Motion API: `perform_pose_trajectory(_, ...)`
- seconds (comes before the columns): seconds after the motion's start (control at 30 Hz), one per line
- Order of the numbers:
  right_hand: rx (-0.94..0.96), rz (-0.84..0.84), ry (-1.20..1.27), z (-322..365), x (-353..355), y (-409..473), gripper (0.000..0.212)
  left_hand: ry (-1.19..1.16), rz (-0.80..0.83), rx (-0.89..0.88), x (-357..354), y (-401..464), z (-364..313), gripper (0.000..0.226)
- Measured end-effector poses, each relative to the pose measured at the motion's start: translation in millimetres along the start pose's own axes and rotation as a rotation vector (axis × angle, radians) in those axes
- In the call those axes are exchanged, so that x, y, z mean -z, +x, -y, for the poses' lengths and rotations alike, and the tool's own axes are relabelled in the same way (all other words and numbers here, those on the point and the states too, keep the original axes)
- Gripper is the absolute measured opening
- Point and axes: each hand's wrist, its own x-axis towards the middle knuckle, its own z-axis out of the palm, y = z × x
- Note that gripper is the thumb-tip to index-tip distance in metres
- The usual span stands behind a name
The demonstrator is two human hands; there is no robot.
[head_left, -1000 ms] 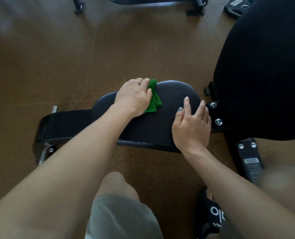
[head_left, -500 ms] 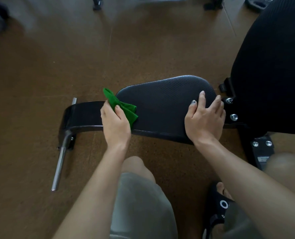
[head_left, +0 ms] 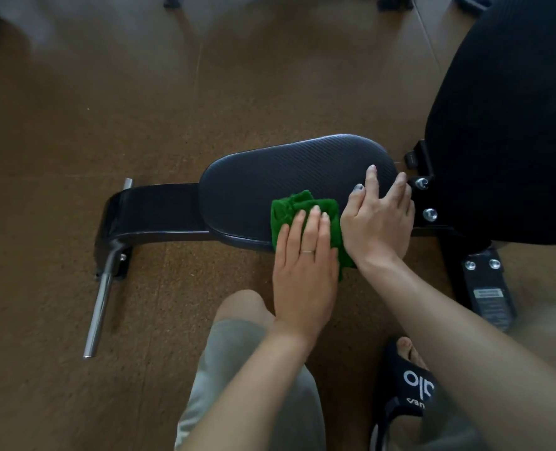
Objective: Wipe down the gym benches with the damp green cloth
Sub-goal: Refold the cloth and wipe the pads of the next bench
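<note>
Left hand point(head_left: 304, 265) lay flat, fingers straight, pressing the green cloth point(head_left: 306, 211) onto the near edge of the seat pad surface point(head_left: 289, 170). Right hand point(head_left: 379, 219), relaxed and grasping nothing, rested just beside it on the pad.

Left hand point(head_left: 304, 265) flat; right hand point(head_left: 379, 222) flat alongside.

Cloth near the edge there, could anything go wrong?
Maybe two things. The cloth already hangs over the near edge of the seat, under the flat left hand; one more pull toward the person could slide it onto the floor. The right hand rests right beside it, so the next swipe may bump those fingers and miss the seat under them.
</note>
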Motion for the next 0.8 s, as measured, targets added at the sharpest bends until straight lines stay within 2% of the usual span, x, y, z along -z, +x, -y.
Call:
perform_pose_trajectory(0.1,-0.008,0.029,0.15,-4,8,2,0.053,0.069,0.094,-0.184,10,22,14,0.05)
perform_pose_trajectory(0.2,-0.028,0.118,0.376,-20,20,6,0.049,0.116,0.16,-0.345,30,43,56,0.05)
perform_pose_trajectory(0.3,-0.074,0.187,0.604,-38,34,13,0.047,0.112,0.166,-0.314,40,56,86,0.05)
perform_pose_trajectory(0.37,-0.131,0.223,0.764,-43,36,15,0.047,0.108,0.111,-0.208,35,54,74,0.048)
perform_pose_trajectory(0.43,-0.158,0.283,0.886,-41,32,14,0.048,0.114,0.075,-0.19,24,48,45,0.046)
perform_pose_trajectory(0.57,-0.37,0.389,1.235,-48,27,22,0.05,0.102,0.113,-0.415,0,47,-25,0.047)
perform_pose_trajectory(0.63,-0.385,0.441,1.315,-56,34,25,0.051,0.135,0.122,-0.465,-11,46,-52,0.049)
perform_pose_trajectory(0.7,-0.376,0.472,1.362,-67,37,27,0.056,0.151,0.134,-0.499,-16,46,-57,0.05)
perform_pose_trajectory(0.8,-0.378,0.553,1.401,-68,42,28,0.057,0.156,0.153,-0.59,-2,48,-25,0.053)
